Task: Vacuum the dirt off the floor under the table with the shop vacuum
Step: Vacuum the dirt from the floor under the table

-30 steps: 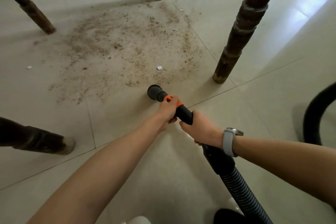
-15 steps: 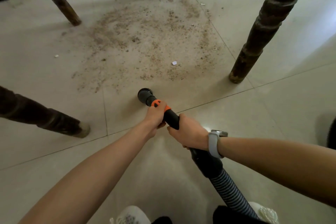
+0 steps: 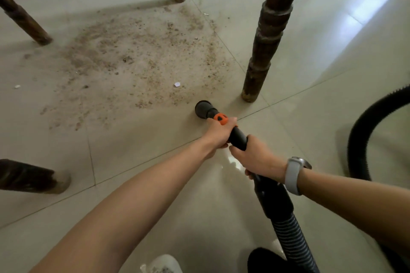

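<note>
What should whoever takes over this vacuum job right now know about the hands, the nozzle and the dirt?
Left hand: grips the wand at the orange collar, just behind the nozzle.
Right hand: grips the wand further back, ahead of the ribbed hose.
Nozzle: low to the floor at the near edge of the dirt patch, beside the near right table leg; contact with the floor cannot be told.
Done: nothing visibly cleared yet.
Left: the whole patch between the legs, the white scrap and a small white bit far left.
</note>
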The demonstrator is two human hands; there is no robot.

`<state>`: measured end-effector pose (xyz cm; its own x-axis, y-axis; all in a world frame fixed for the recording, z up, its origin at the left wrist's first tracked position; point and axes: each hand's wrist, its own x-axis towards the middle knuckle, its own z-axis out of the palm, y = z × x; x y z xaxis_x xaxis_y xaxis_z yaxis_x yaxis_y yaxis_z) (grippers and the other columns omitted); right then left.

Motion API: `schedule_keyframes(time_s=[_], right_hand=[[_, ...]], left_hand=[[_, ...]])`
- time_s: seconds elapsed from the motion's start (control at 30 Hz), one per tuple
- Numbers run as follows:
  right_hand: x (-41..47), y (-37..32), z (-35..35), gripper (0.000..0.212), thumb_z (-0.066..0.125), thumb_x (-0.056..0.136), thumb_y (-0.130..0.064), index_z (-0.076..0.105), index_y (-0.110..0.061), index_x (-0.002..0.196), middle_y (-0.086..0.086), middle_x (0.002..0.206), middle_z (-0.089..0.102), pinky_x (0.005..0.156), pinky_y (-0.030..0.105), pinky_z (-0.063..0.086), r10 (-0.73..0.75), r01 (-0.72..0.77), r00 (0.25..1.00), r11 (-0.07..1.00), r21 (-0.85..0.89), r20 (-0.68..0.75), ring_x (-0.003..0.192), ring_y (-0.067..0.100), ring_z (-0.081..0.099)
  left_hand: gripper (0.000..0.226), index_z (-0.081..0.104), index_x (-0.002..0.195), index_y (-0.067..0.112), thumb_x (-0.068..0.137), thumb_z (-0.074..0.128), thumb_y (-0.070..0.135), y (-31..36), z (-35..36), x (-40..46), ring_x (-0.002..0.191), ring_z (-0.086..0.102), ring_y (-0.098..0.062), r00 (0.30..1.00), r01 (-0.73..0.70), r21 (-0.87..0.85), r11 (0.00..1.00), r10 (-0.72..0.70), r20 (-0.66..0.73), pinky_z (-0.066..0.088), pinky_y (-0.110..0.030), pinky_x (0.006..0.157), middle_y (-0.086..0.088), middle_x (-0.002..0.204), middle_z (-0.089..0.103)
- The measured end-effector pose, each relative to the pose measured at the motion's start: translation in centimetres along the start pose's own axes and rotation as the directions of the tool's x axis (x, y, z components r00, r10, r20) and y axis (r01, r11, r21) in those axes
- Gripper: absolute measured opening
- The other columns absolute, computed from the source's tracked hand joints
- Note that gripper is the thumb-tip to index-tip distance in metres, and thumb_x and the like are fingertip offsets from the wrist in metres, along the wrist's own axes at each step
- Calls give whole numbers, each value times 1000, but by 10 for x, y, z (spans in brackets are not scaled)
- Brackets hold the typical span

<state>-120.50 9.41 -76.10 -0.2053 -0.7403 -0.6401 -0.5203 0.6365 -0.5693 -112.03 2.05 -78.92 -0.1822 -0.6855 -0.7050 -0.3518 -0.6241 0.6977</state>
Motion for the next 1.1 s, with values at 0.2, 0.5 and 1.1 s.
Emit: schedule_keyframes(time_s=[0.2, 0.5, 1.1], right_hand=[[-6, 21, -14, 25, 52, 91, -30, 44, -10, 102, 6, 68, 58, 38, 23, 46, 71, -67, 995, 996, 57, -71, 42, 16, 56], [13, -5, 20, 16, 53, 90, -25, 48, -11, 94, 4, 65, 56, 43, 24, 50, -36, 26, 997, 991, 130, 74, 42, 14, 55], [54, -81, 83, 18, 50, 90, -25, 51, -9, 97, 3, 67, 55, 40, 21, 44, -153, 145, 948, 988, 49, 279, 46, 15, 55]], left_hand=[[63, 14, 140, 9, 95, 49, 37, 5, 32, 3, 91, 53, -17, 992, -44, 43, 998, 39, 117, 43, -29, 70, -6, 105, 49], [51, 27, 129, 8, 94, 51, 37, -7, -23, 14, 77, 50, -10, 998, -35, 77, 996, 38, -41, 42, -24, 60, 1, 90, 49], [64, 22, 140, 4, 93, 52, 35, -25, -127, 33, 96, 56, -23, 953, 22, -28, 999, -30, -302, 47, -28, 64, -12, 117, 53]])
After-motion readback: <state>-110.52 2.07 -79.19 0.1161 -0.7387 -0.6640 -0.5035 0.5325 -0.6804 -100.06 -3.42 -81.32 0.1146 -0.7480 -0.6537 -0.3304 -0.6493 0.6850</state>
